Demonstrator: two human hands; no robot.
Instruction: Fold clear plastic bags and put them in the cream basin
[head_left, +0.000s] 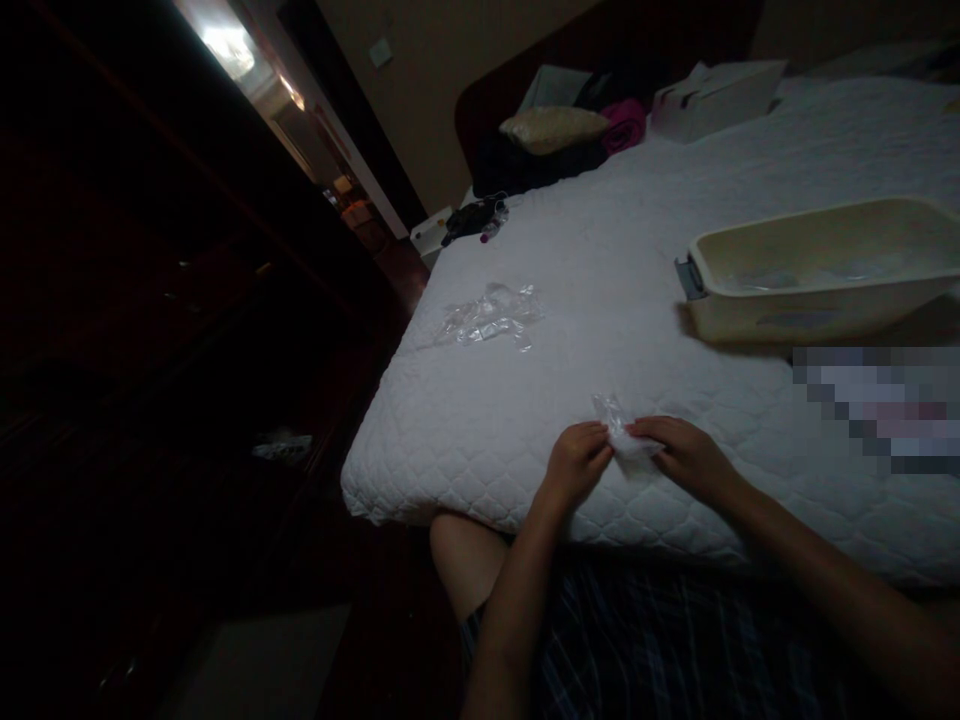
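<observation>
A small clear plastic wrapper [619,425] lies at the near edge of a white quilted mattress [600,290]. My left hand [576,462] pinches its left side with curled fingers. My right hand [682,452] grips its right side, fingers closed over it. Both hands rest on the mattress, close together. What the wrapper contains I cannot make out.
A pile of crumpled clear plastic [491,315] lies farther up the mattress on the left. A cream plastic basin [821,265] stands at the right. A white box [716,95], a pillow [553,128] and dark and pink clothes sit at the far end. Dark floor and furniture lie left.
</observation>
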